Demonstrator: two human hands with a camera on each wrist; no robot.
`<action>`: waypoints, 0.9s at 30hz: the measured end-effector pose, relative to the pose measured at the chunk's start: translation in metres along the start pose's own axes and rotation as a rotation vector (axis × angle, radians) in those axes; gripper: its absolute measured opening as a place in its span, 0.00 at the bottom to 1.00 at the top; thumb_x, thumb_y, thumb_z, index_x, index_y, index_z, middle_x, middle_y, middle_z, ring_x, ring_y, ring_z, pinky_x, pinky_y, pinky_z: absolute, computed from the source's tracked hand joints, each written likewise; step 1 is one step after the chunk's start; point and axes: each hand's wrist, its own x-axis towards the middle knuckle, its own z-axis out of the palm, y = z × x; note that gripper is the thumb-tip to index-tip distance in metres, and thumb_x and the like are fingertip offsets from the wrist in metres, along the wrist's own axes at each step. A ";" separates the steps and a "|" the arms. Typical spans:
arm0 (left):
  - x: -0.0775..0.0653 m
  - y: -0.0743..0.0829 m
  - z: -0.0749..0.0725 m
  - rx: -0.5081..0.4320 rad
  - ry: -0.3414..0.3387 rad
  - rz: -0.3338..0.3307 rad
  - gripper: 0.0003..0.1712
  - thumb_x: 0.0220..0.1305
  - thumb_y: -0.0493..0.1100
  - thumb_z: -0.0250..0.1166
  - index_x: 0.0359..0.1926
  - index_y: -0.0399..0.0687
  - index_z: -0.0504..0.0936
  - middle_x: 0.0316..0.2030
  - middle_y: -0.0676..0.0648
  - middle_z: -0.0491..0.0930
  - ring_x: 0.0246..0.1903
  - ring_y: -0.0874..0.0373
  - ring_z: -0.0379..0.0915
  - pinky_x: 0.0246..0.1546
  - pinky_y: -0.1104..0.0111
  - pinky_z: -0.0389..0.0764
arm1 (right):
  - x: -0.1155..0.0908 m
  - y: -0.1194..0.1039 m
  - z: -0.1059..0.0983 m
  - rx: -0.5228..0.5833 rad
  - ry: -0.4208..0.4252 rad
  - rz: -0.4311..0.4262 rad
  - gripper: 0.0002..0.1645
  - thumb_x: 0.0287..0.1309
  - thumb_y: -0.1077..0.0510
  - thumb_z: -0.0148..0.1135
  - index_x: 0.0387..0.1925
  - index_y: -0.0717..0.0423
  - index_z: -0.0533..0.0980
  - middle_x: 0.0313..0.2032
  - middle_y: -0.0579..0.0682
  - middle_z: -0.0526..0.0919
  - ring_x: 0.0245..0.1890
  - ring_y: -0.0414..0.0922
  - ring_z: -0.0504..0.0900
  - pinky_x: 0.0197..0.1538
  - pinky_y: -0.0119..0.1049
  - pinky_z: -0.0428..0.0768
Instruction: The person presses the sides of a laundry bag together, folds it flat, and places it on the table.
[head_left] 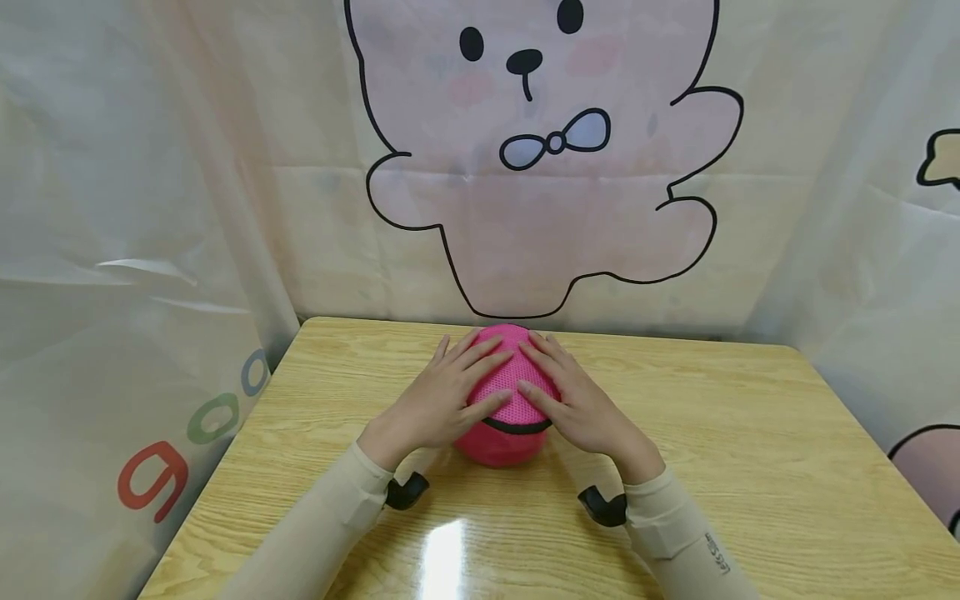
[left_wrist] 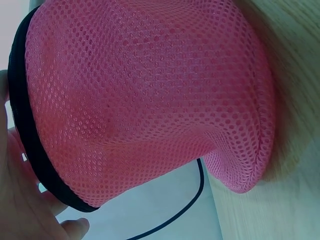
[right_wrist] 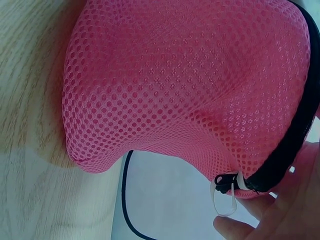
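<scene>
On one table (head_left: 735,433), one left hand (head_left: 437,402) and one right hand (head_left: 591,410), grip wide, touch one pink bag (head_left: 516,413).

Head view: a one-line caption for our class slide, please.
Left hand and right hand touch a pink mesh bag on a wood-grain table, before a cartoon-print curtain.

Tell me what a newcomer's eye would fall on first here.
Most likely the bright pink mesh pouch toward the far side of the table, the left hand and right hand spread over it. Then the large cartoon animal with a blue bow tie on the curtain behind. Low in the right wrist view, a dark zipper pull shows beside a black band.
</scene>
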 end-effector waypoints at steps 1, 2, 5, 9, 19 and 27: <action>0.000 -0.001 0.000 -0.003 0.003 0.001 0.38 0.77 0.67 0.52 0.80 0.60 0.62 0.81 0.50 0.58 0.83 0.46 0.41 0.79 0.36 0.44 | 0.000 0.000 0.000 0.002 -0.002 0.002 0.39 0.76 0.41 0.56 0.80 0.47 0.59 0.83 0.48 0.51 0.84 0.55 0.40 0.79 0.67 0.52; -0.001 -0.001 0.001 -0.006 0.005 0.001 0.38 0.77 0.67 0.53 0.80 0.60 0.62 0.81 0.50 0.58 0.83 0.46 0.42 0.79 0.36 0.44 | 0.000 0.000 0.000 0.003 -0.005 0.004 0.39 0.76 0.40 0.56 0.80 0.47 0.59 0.83 0.48 0.51 0.84 0.55 0.40 0.79 0.67 0.52; -0.002 -0.003 0.002 -0.016 0.008 -0.002 0.37 0.77 0.66 0.53 0.80 0.61 0.62 0.81 0.50 0.58 0.83 0.46 0.42 0.79 0.36 0.44 | 0.000 0.001 0.000 0.005 -0.017 0.010 0.40 0.76 0.39 0.55 0.81 0.46 0.59 0.83 0.47 0.51 0.84 0.54 0.40 0.78 0.68 0.52; -0.003 -0.006 0.005 -0.033 0.019 0.004 0.37 0.77 0.65 0.54 0.80 0.61 0.63 0.81 0.50 0.58 0.83 0.45 0.44 0.79 0.35 0.44 | 0.000 0.001 0.000 0.014 -0.034 0.018 0.41 0.76 0.38 0.54 0.81 0.45 0.58 0.83 0.46 0.51 0.84 0.55 0.40 0.78 0.69 0.52; -0.008 -0.009 0.007 -0.047 0.007 -0.011 0.37 0.77 0.66 0.53 0.80 0.60 0.62 0.81 0.49 0.57 0.83 0.45 0.42 0.79 0.36 0.42 | 0.000 0.002 0.003 0.010 -0.054 0.013 0.41 0.76 0.38 0.55 0.81 0.45 0.57 0.83 0.48 0.51 0.84 0.60 0.42 0.77 0.70 0.52; -0.008 -0.013 0.010 -0.049 0.010 -0.009 0.38 0.76 0.66 0.54 0.80 0.59 0.63 0.81 0.48 0.58 0.83 0.44 0.43 0.79 0.36 0.43 | 0.001 0.003 0.004 -0.010 -0.067 0.031 0.42 0.75 0.38 0.55 0.81 0.45 0.58 0.83 0.49 0.52 0.84 0.60 0.42 0.77 0.71 0.52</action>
